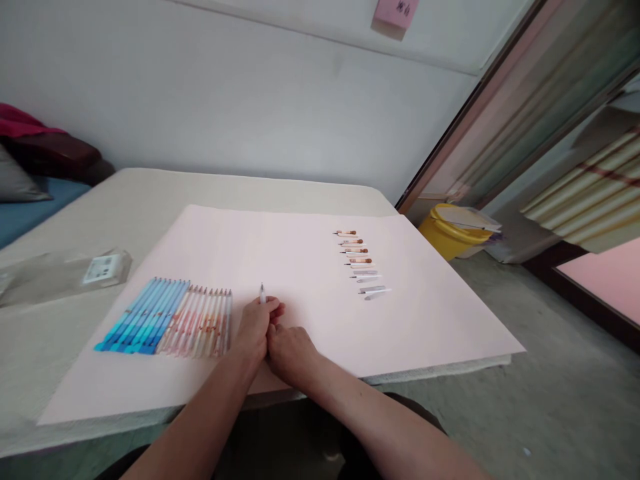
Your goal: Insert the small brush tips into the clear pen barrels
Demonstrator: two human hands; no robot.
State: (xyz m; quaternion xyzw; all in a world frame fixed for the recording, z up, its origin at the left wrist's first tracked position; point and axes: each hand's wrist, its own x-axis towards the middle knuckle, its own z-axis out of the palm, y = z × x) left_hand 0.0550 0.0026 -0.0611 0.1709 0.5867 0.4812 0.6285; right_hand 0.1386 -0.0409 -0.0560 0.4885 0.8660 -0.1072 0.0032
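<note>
My left hand (256,327) is closed around a pen (263,295), whose clear barrel and pointed tip stick out away from me above the fingers. Pressed against its right side is my right hand (293,350), curled into a fist; whatever lies in those fingers is hidden, as is the pen's lower end. To the left, a row of blue pens (145,317) lies side by side on the pale pink sheet (300,247), tips pointing away. Touching that row are several clear pens (200,323) with pinkish-brown prints.
At the right of the sheet lies a column of small pen parts (357,261), several with brown figures, beside thin white sticks. A clear plastic bag (55,277) with a label rests on the table (150,190) at left. A yellow bin (445,233) stands beyond the right edge.
</note>
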